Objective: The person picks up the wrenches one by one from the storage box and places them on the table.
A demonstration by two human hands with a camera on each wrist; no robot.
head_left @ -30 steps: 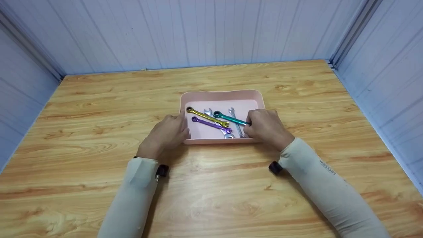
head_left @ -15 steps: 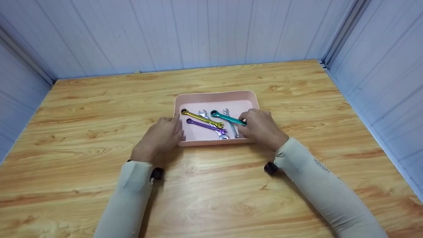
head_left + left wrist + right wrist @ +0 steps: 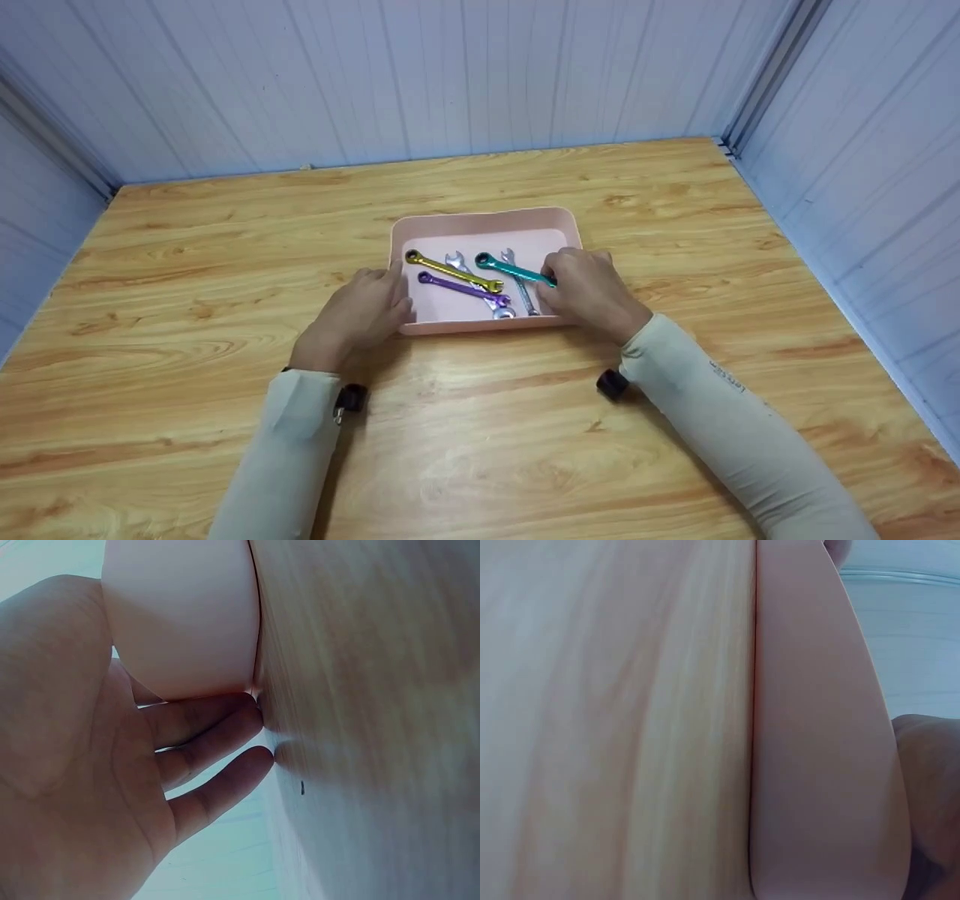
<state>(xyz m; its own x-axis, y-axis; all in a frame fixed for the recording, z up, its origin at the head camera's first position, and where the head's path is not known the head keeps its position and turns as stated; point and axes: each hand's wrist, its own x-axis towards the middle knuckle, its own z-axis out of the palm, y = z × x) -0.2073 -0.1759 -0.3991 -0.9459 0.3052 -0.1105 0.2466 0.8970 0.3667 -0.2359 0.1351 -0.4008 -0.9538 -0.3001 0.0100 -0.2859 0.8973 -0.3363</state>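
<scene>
A shallow pink tray (image 3: 487,222) sits on the table with several wrenches in it. At its left end, my left hand (image 3: 356,311) holds the wall, thumb on the inner side; the left wrist view shows the other fingers outside against the pink wall (image 3: 180,622), fingertips down at the table. Over the right end, my right hand (image 3: 589,292) pinches the teal ratchet wrench (image 3: 517,270) by its right end, which the fingers hide. Left of it lie a yellow wrench (image 3: 454,271) and a purple wrench (image 3: 461,288), both across a silver wrench (image 3: 454,259). Another silver wrench (image 3: 523,294) passes beneath the teal one.
A wood-grain table (image 3: 480,435) surrounds the tray. Pale panel walls (image 3: 420,75) rise behind it and along the sides. Each wrist carries a small black camera, such as the right one (image 3: 612,384). The tray's front wall (image 3: 825,727) fills much of the right wrist view.
The head view has shifted, so the scene sits slightly farther left. Against the other wrenches, the teal wrench has moved slightly right in my right hand. My left hand stays at the tray.
</scene>
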